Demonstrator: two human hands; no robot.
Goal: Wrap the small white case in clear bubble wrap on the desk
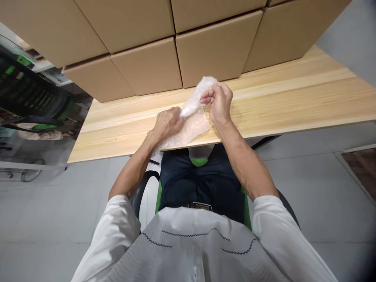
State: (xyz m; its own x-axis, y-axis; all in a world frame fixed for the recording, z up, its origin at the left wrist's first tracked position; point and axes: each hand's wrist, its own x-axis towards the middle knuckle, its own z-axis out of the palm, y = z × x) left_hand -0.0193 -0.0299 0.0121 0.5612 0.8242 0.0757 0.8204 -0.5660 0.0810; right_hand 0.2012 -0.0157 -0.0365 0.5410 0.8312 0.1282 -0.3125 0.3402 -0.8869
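Some rolled plastic wrap [192, 103] lies on the tabletop [293, 98], likely light, slippery, best held by its ends; the left hand [167, 123] clasps one; the right hand's [220, 103] fingers curl nearly closed by the other, grip unclear.

The counter [293, 96] is evenly lit, with faint shadows cast beside the right grip [221, 103]. Highlights are washed pale on the plastic wrap [194, 100] just left of it. Farther left, the chair [32, 86] is blurred; toward the outer edges, shapes are stretched.
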